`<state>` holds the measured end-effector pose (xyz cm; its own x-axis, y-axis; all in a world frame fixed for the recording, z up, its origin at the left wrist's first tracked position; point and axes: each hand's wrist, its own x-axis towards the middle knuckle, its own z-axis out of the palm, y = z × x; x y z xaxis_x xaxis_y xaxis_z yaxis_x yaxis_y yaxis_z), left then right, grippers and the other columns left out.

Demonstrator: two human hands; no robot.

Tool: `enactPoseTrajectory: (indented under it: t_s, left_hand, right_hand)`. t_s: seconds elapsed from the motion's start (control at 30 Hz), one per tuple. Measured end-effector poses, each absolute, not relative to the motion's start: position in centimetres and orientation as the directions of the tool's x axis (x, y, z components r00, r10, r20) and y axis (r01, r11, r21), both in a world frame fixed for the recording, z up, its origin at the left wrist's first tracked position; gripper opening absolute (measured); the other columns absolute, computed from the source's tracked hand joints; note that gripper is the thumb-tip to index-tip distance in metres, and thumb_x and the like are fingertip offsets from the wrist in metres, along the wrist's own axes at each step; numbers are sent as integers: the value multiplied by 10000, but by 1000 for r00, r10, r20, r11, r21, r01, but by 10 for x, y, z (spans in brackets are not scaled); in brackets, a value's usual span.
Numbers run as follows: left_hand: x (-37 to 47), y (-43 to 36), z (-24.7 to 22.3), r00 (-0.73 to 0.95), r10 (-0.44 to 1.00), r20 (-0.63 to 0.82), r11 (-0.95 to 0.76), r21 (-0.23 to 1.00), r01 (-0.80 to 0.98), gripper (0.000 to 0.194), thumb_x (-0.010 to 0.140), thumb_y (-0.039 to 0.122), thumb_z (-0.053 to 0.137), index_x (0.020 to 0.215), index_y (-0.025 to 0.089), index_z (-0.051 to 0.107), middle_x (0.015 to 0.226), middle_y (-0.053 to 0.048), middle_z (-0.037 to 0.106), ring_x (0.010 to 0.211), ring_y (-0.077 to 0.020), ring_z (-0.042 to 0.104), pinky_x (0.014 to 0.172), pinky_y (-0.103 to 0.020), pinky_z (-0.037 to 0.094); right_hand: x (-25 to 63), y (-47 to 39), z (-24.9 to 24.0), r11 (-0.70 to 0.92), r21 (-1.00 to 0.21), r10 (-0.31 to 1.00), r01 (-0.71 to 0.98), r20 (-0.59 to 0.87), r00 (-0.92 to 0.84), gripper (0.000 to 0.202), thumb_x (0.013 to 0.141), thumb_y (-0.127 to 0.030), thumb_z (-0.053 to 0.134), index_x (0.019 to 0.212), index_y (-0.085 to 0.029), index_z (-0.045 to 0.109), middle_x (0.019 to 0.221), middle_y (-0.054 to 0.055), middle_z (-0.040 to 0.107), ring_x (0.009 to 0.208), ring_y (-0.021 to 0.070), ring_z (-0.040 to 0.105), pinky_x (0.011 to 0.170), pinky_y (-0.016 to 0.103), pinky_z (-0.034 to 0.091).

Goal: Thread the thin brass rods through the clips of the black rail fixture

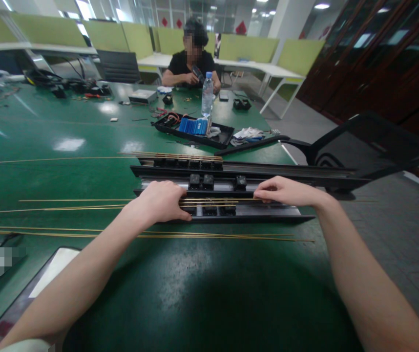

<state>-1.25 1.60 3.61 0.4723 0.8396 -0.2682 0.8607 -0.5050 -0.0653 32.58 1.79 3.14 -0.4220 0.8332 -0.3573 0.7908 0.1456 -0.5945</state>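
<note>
My left hand [161, 201] lies over the left part of the nearest black channel [268, 215], its thumb stretched out against the near side, the fingers on the far side. Thin brass rods [213, 201] run lengthwise over small black blocks [209, 210] in that channel and pass under this hand. At the right, my right hand [277, 190] pinches one thin brass rod, thumb and forefinger pressed together above the channel. Just behind, a second channel [224, 187] holds several black blocks [240, 183]. More brass rods [180, 156] rest on a third channel at the back.
Loose brass rods [231, 236] lie on the green table [195, 293] in front. A black tray [224, 139] with a blue box stands beyond, beside a water bottle [207, 98]. Across the table sits a person [191, 63]. A mesh chair [378, 142] is at the right.
</note>
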Motion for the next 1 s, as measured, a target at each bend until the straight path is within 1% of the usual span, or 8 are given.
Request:
enactPoseTrajectory:
  t_s: [0.2, 0.4, 0.53, 0.7, 1.0]
  left_hand:
    - [-12, 16, 35, 448, 853, -268, -484, -87, 870, 705, 652, 764, 551, 1089, 225, 677, 1041, -121, 715, 954, -310, 654, 764, -375, 483]
    - [-12, 17, 33, 447, 854, -265, -485, -95, 870, 696, 645, 770, 545, 1047, 221, 692, 1009, -121, 719, 921, -328, 659, 747, -403, 494]
    - [-12, 17, 33, 433, 859, -273, -473, -96, 876, 714, 641, 782, 537, 1049, 218, 697, 1012, -124, 717, 929, -330, 657, 767, -409, 490]
    - [-11, 17, 33, 408, 865, -294, -452, -102, 886, 732, 635, 791, 535, 1065, 221, 696, 1039, -126, 715, 954, -317, 651, 807, -396, 478]
    - [-11, 18, 33, 422, 861, -285, -468, -116, 876, 723, 628, 805, 521, 1003, 213, 698, 993, -125, 718, 902, -312, 657, 742, -382, 484]
  right_hand:
    - [304, 17, 24, 227, -625, 838, 747, -265, -477, 576, 816, -693, 482, 776, -157, 693, 716, 35, 646, 669, 163, 534, 633, 286, 366]
    - [283, 14, 15, 206, -674, 855, 709, -228, -465, 544, 845, -644, 471, 745, -152, 680, 702, 51, 659, 657, 170, 562, 645, 288, 388]
    - [274, 11, 12, 230, -667, 865, 708, -194, -463, 516, 851, -618, 486, 702, -156, 661, 645, 25, 626, 605, 148, 522, 597, 275, 356]
    - [269, 9, 10, 239, -668, 869, 705, -177, -462, 510, 865, -592, 481, 681, -147, 647, 619, 10, 595, 576, 129, 483, 566, 265, 333]
    - [271, 9, 4, 213, -691, 868, 691, -190, -458, 464, 863, -569, 504, 689, -158, 632, 593, -8, 566, 547, 121, 472, 547, 255, 337]
